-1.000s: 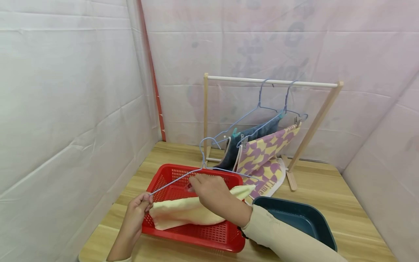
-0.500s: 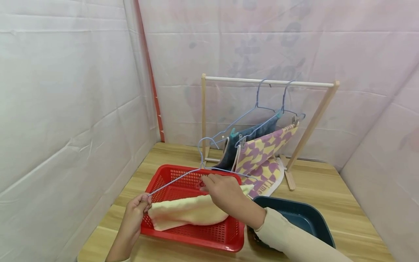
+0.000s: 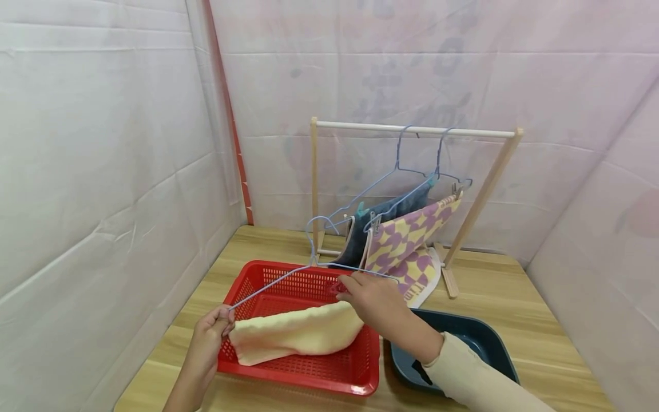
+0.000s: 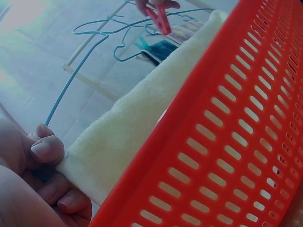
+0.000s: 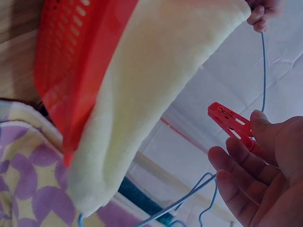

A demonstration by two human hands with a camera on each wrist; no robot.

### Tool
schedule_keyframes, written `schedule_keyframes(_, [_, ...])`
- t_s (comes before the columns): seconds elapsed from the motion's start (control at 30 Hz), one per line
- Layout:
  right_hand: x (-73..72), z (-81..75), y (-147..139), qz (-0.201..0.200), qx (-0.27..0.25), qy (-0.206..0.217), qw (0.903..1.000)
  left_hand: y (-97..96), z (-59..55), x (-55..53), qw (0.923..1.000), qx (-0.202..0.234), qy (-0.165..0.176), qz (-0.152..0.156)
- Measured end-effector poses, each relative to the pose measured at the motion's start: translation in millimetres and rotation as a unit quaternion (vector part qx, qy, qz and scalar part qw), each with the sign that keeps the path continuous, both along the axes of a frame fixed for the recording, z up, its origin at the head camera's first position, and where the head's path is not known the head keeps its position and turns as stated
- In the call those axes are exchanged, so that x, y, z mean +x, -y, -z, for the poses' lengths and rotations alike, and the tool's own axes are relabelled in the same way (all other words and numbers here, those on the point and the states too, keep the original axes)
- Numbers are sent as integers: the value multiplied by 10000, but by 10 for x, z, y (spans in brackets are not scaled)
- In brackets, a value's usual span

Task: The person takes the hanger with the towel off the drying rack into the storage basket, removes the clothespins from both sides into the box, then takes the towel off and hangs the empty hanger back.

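Observation:
A blue wire hanger (image 3: 271, 286) is held by my left hand (image 3: 207, 337), whose thumb and fingers pinch its left end together with a corner of a pale yellow towel (image 3: 298, 333). The towel stretches across the red basket (image 3: 296, 381), its far end near the hanger's right end in the right wrist view. My right hand (image 3: 374, 298) grips a red clothespin (image 5: 244, 126) between thumb and fingers, above the basket's right side. That clothespin is apart from the towel in the right wrist view. The right hand covers part of the hanger's right arm in the head view.
Behind the basket stands a drying rack (image 3: 360, 125) with wooden posts. Two hangers on it carry a dark blue cloth (image 3: 412, 200) and a purple-and-yellow towel (image 3: 396, 243), both clipped. A dark teal basin (image 3: 496, 337) sits right of the basket, under my right forearm.
My right hand has moved to the right with the red clothespin, along the towel toward the hanger's right end. The left hand keeps its hold on the hanger and towel corner.

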State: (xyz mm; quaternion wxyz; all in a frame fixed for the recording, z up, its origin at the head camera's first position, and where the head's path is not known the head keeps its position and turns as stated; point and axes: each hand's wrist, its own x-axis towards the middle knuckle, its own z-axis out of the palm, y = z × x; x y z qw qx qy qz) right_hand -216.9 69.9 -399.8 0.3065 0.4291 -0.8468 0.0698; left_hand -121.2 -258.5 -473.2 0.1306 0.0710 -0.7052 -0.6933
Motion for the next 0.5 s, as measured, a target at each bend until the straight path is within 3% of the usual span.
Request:
schedule_keyframes(0.23, [-45, 64, -365, 238, -46, -15, 9997, 2, 5, -8, 10000, 5, 46, 2])
schedule_keyframes(0.5, [-93, 166, -816, 673, -197, 242, 9972, 10, -4, -9, 9999, 60, 102, 19])
